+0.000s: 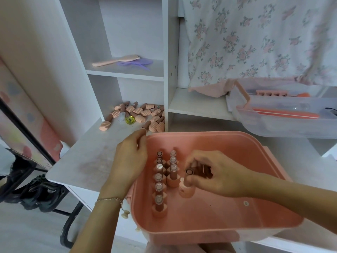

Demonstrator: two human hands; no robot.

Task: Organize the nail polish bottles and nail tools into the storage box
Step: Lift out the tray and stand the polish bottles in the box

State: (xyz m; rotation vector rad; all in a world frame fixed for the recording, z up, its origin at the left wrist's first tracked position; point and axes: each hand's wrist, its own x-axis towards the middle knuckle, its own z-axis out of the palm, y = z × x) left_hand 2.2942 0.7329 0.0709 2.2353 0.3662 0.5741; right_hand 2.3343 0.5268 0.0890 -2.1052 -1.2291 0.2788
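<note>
Storage box (228, 143): pink, on the worktop (87, 157), holding two rows of upside-down nail polish bottles (159, 178).
Right grip (213, 175): fingers curled round one bottle (188, 177), lowering it cap-first to start a third row.
Left grip (130, 158): loosely curled at the box rim, apparently steadying it.
Remaining bottles (138, 114): heaped on the worktop behind.

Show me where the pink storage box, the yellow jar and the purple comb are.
pink storage box (200, 137), head view, far rim.
yellow jar (129, 120), head view, its middle.
purple comb (135, 63), head view, its middle.
</note>
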